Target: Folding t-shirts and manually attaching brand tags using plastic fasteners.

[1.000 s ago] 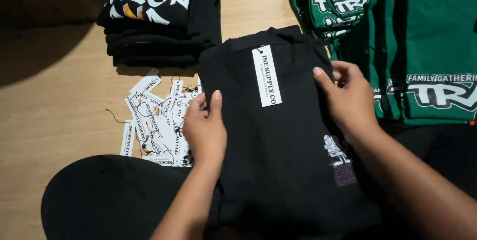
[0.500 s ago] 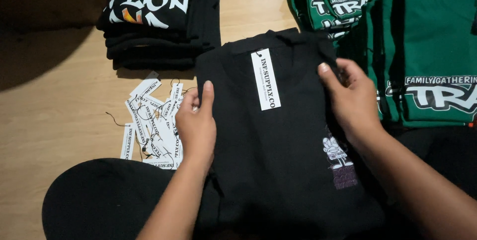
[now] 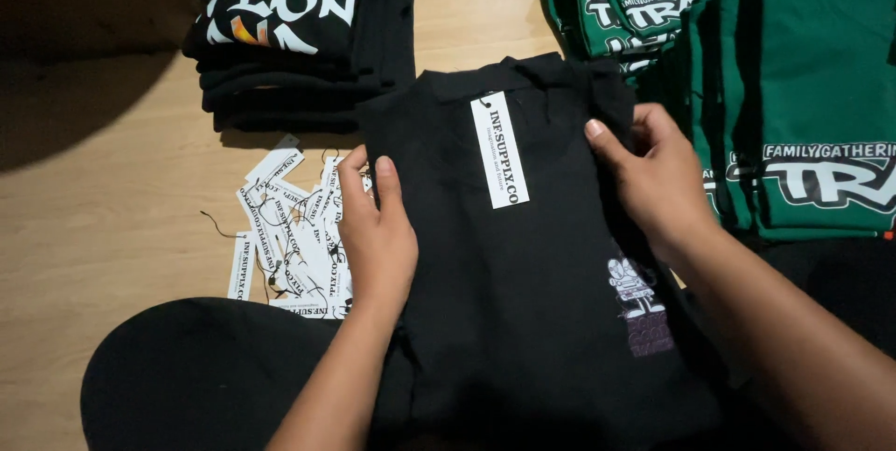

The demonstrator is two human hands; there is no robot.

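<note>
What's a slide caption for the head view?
Both hands, left hand and right hand, press a folded black shirt bearing a white hang tag.

A long white tag lay on top of the black shirt. More white tags lay piled just left of the shirt.

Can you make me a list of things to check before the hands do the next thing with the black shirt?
1. Left hand lies flat on the black shirt's left edge: ok.
2. Right hand grips the shirt's right edge near the top: ok.
3. White hang tag lies flat on the shirt near the collar: ok.
4. Shirt lies smooth, without big wrinkles: ok in the middle; cannot tell at the dark lower end.
5. Pile of loose tags lies on the wooden floor beside the shirt, not under it: cannot tell at the shirt's edge.
6. Green shirts stay clear of the black one: not ok, they touch by the right hand.
</note>
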